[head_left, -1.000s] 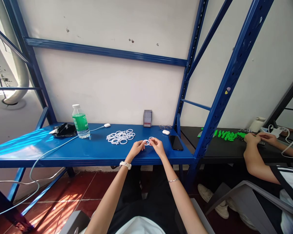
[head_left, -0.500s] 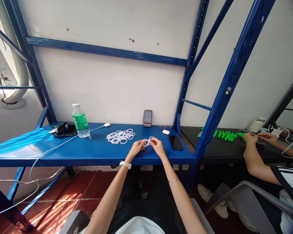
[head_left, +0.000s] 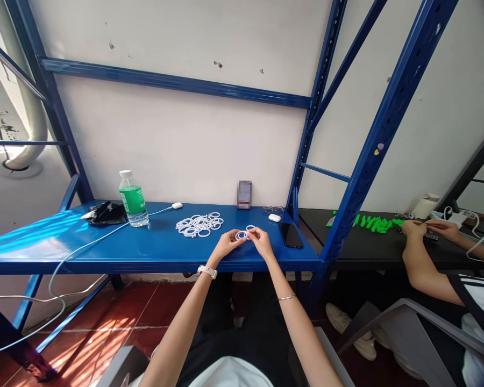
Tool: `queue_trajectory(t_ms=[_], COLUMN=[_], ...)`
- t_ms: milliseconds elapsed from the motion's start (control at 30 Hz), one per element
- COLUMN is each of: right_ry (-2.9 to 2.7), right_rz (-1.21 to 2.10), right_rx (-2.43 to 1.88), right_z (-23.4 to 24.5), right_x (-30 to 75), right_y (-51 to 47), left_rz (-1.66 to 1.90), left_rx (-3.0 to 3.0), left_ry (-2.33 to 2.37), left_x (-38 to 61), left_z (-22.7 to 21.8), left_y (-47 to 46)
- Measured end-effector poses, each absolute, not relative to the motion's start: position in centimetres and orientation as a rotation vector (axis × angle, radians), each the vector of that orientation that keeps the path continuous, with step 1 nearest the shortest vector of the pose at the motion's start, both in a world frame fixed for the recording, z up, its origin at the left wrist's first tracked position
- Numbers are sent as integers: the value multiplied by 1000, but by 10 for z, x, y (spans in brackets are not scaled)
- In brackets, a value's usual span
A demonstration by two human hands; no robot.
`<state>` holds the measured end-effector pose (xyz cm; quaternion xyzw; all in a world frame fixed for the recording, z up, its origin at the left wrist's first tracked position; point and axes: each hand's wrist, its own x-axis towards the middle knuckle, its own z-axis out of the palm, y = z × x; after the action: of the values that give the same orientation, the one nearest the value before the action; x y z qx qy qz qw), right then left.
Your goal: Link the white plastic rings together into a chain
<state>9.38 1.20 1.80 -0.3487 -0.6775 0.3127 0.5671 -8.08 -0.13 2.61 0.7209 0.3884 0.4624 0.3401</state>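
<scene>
A pair of joined-looking white rings (head_left: 241, 231) is held between my two hands, just above the front part of the blue table. My left hand (head_left: 226, 244) pinches the left ring with its fingertips. From the other side, my right hand (head_left: 262, 243) grips where the rings meet, and its fingers partly hide that spot. Whether the two are linked I cannot tell. Beyond my left hand lies a loose pile of similar white rings (head_left: 199, 224) on the table.
On the blue table (head_left: 161, 250) stand a green-labelled bottle (head_left: 133, 201) and an upright blurred device (head_left: 244, 194). A black bag (head_left: 108, 213), white earbud case (head_left: 274, 218), glasses (head_left: 273, 209) and phone (head_left: 291, 235) lie about. A co-worker's hands (head_left: 414, 228) work beside green pieces (head_left: 375, 223).
My left fingers have shifted on the ring, leaving more of it showing between my hands. Both hands stay at nearly the same place, and the pile is unchanged.
</scene>
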Motion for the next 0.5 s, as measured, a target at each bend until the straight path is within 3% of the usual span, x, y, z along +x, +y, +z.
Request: queue_trajectory(t_ms=[500], right_ry=[-1579], right_rz=[733], right_rx=[-835], right_z=[20], right_x=[93], right_y=[10], left_rz=[1176], left_rx=[1911], left_ry=[1024], left_x=[-83], left_z=[24], left_y=[1])
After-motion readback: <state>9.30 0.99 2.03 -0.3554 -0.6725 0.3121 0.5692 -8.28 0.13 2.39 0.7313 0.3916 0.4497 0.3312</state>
